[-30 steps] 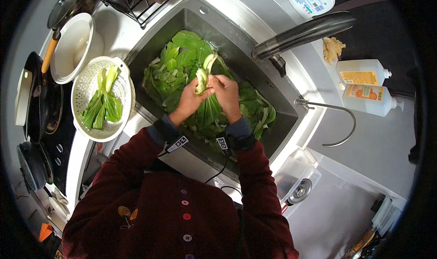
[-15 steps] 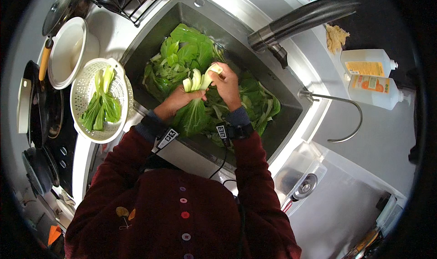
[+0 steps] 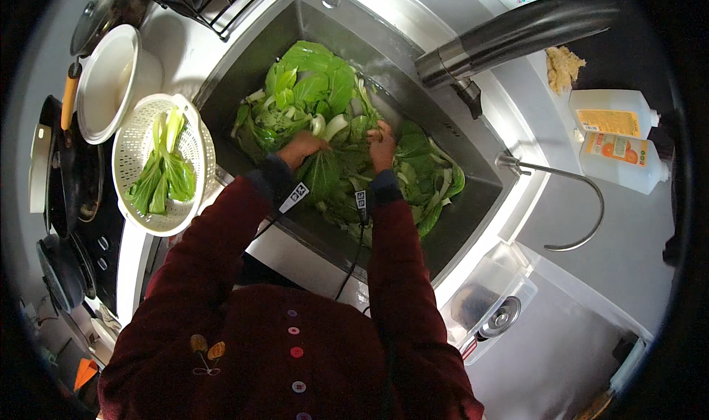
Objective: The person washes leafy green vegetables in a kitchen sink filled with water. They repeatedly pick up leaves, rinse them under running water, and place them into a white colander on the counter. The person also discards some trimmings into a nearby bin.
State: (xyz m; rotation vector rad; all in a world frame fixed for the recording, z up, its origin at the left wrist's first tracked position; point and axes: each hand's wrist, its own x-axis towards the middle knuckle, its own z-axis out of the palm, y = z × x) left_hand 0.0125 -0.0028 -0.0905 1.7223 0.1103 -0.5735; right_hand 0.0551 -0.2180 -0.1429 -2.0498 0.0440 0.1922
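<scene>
A dark sink point(image 3: 473, 176) holds a heap of green leafy vegetables with white stalks point(image 3: 310, 88). My left hand point(image 3: 299, 148) is down in the heap, closed on a leafy bunch point(image 3: 323, 170) whose white stalks show just past my fingers. My right hand point(image 3: 382, 144) grips the same bunch from the right side. Both forearms are in dark red sleeves. To the left of the sink, a white colander point(image 3: 133, 162) holds a few of the same greens point(image 3: 166, 173).
A large tap point(image 3: 517, 32) arches over the sink's right side. A thin curved spout point(image 3: 569, 198) and two white bottles point(image 3: 617, 136) stand on the right counter. Left of the colander are a white bowl point(image 3: 103, 80), dark pans point(image 3: 66, 176) and a stove.
Both hands have dropped from holding a bunch above the heap to lower in the sink, pressed into the greens. The head view has shifted slightly.
</scene>
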